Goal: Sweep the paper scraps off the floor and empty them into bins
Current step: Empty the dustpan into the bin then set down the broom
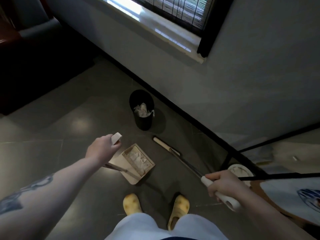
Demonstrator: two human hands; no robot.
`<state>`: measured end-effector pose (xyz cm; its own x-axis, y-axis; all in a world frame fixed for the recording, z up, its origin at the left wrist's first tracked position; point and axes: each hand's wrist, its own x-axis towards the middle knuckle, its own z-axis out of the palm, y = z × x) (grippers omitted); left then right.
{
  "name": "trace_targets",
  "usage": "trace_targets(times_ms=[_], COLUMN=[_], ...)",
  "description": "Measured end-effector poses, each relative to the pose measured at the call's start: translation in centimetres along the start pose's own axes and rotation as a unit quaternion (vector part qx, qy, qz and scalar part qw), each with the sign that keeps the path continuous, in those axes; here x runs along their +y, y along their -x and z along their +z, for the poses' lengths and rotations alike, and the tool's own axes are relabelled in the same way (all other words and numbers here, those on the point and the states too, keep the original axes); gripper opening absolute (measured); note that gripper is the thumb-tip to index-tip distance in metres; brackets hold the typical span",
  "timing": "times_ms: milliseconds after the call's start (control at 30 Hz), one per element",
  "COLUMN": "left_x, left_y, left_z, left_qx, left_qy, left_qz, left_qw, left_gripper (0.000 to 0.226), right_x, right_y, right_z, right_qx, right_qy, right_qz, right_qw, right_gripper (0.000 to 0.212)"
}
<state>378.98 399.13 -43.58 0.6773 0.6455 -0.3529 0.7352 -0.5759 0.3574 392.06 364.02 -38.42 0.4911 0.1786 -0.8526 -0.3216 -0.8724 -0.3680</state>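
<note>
With our left hand (102,148) gripping the dustpan (136,161) handle and right hand (223,184) clasping the broom (166,146), we should carry the scraps level to the black bin (142,110) ahead.

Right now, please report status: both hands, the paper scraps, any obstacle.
Left hand grips beige plastic dustpan handle, white paper scraps inside. Right hand grips long broom handle. Black round bin ahead, part full. Path open.
</note>
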Motion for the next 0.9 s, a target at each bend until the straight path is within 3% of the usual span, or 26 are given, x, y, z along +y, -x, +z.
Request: trace_targets(times_ms=[233, 333, 467, 600, 700, 900], left_x=[-1.0, -1.8, -2.8, -2.8, -2.0, -3.9], left_y=[0.3, 0.5, 1.6, 1.8, 2.2, 2.6], left_z=[0.5, 0.1, -0.4, -0.5, -0.8, 1.7], left_qx=[-0.009, -0.041, -0.056, -0.061, -0.134, -0.304], left_qy=[0.02, 0.091, 0.287, 0.378, 0.444, 0.336], left_qz=[-0.035, -0.055, -0.076, -0.192, -0.281, -0.352], left_qw=[0.999, 0.993, 0.953, 0.904, 0.84, 0.819], left_gripper=[0.025, 0.025, 0.04, 0.053, 0.034, 0.029], right_x=[-0.2, -0.4, -1.0, -1.1, -1.4, -2.2], right_y=[0.1, -0.1, -0.1, -0.4, -0.8, -2.7], right_z=[2.3, 0.8, 0.2, 4.0, 7.2, 8.9], right_qx=[-0.053, -0.056, -0.043, -0.013, 0.0, -0.035], right_qy=[-0.027, -0.024, -0.035, -0.07, -0.105, -0.189], right_qz=[0.058, 0.074, 0.063, 0.053, 0.048, 0.057], right_qw=[0.997, 0.995, 0.996, 0.996, 0.993, 0.98], right_gripper=[0.059, 0.057, 0.049, 0.045, 0.03, 0.036])
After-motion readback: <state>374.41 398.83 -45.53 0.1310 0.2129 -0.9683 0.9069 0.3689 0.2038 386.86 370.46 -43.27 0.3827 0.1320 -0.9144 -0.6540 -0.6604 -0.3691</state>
